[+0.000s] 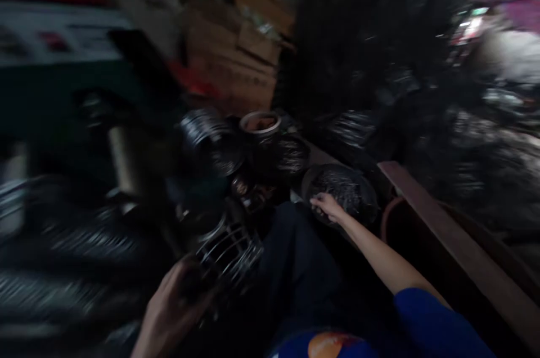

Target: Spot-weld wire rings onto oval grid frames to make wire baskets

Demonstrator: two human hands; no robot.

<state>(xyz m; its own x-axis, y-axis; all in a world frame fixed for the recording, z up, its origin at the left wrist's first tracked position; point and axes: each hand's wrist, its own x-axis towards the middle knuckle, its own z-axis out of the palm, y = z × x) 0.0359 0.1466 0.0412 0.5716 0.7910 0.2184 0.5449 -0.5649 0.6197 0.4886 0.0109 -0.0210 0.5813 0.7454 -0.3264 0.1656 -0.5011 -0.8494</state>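
My left hand [175, 299] is at the lower left, smeared by motion. Its fingers curl around something dark that I cannot make out, right beside a cage-like metal wire basket [230, 251]. Farther right, my right hand [328, 207] is closed in a pinch over the near left edge of a dark round pan [369, 200]. Shiny dark strands or film lie in the pan. Whatever the right fingers hold is too small and blurred to name. My dark trouser leg is between the two hands.
A white-rimmed bowl [260, 122] with brownish contents and a tipped metal pot [206, 133] are ahead. Cardboard boxes [232, 59] lean behind them. At right, a wooden plank [447, 228] lies across a brown round container [390, 220]. Blurred black plastic [84, 251] is at left.
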